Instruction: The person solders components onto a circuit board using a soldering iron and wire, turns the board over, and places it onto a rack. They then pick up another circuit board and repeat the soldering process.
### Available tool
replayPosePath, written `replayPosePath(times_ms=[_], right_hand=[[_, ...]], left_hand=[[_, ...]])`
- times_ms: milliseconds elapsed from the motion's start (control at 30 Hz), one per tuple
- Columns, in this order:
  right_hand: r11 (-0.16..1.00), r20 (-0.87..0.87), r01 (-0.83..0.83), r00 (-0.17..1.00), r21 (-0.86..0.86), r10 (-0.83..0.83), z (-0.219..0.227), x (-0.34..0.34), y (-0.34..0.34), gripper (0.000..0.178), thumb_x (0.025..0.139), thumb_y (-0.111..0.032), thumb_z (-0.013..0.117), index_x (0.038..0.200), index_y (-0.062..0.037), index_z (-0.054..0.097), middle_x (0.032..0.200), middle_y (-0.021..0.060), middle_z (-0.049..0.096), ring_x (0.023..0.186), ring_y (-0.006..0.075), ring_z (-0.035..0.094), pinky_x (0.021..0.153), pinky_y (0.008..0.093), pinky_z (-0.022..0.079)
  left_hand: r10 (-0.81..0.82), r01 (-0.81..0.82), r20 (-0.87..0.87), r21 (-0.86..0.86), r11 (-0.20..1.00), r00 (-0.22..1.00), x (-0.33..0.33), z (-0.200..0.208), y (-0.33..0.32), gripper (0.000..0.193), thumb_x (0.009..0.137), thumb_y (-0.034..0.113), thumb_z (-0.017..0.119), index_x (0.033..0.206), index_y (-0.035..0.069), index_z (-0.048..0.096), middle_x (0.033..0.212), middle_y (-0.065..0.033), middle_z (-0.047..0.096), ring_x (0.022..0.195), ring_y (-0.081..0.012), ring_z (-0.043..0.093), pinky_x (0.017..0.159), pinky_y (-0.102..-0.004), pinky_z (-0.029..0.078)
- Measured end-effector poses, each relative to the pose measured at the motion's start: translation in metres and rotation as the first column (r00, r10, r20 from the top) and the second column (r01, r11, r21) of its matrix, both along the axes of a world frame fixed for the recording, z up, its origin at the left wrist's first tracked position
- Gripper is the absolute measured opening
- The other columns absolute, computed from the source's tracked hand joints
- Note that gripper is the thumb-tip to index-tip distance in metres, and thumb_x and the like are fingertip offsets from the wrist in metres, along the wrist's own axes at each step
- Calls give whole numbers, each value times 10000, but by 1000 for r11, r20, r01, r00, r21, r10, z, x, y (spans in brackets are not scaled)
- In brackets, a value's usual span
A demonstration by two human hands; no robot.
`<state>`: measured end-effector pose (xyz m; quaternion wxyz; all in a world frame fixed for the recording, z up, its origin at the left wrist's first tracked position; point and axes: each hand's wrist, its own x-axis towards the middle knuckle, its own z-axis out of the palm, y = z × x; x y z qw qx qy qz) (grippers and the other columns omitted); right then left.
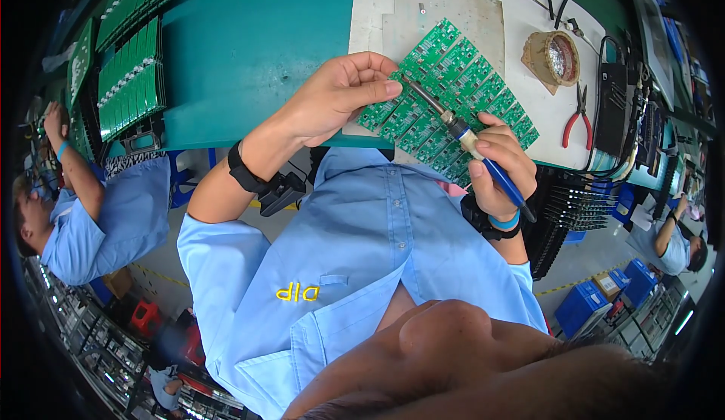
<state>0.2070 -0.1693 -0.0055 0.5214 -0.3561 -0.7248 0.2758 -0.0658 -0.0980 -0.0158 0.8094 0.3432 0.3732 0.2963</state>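
At the centre of the frame the left hand [343, 95] pinches its fingertips on the edge of a green circuit board panel [451, 95], which lies on a white mat [529, 95] right of centre. The right hand [500, 165] is closed around a blue-handled soldering iron [468, 142] — its tip rests on the panel. Red pliers [578, 122] lie at right; stacked green boards [132, 80] stand upper left.

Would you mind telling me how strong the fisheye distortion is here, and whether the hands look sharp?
Head view: strong bending and black corners at the rim; the left hand, right hand, soldering iron and green circuit panel are sharp and evenly lit.
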Motion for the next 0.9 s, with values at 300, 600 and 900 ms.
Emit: replayPosePath(times_ms=[300,600,900], right_hand=[[1000,6,-6,1000,-4,6,0,1,0,220,838,-43,756,1034,39,699,864,176,720,783,294,700,936,535,544],[1000,-30,2,1000,-10,-3,-1,0,-1,207,858,-63,758,1028,38,699,855,172,712,777,288,690,939,536,546],[1000,-32,1,999,-7,-1,-1,1,-3,236,862,-84,773,1049,35,691,855,174,704,798,287,691,938,538,547]], left_hand=[[-11,11,-15,-9,1000,1000,-2,-2,1,235,994,149,711,1184,32,638,954,34,695,776,17,565,584,-154,383],[5,-5,-15,-16,1000,1000,0,0,0,238,991,154,716,1182,35,640,944,39,695,758,23,554,566,-151,367],[-6,6,4,-9,1000,1000,-3,1,0,232,989,129,714,1181,25,634,979,10,707,825,-11,617,660,-162,456]])
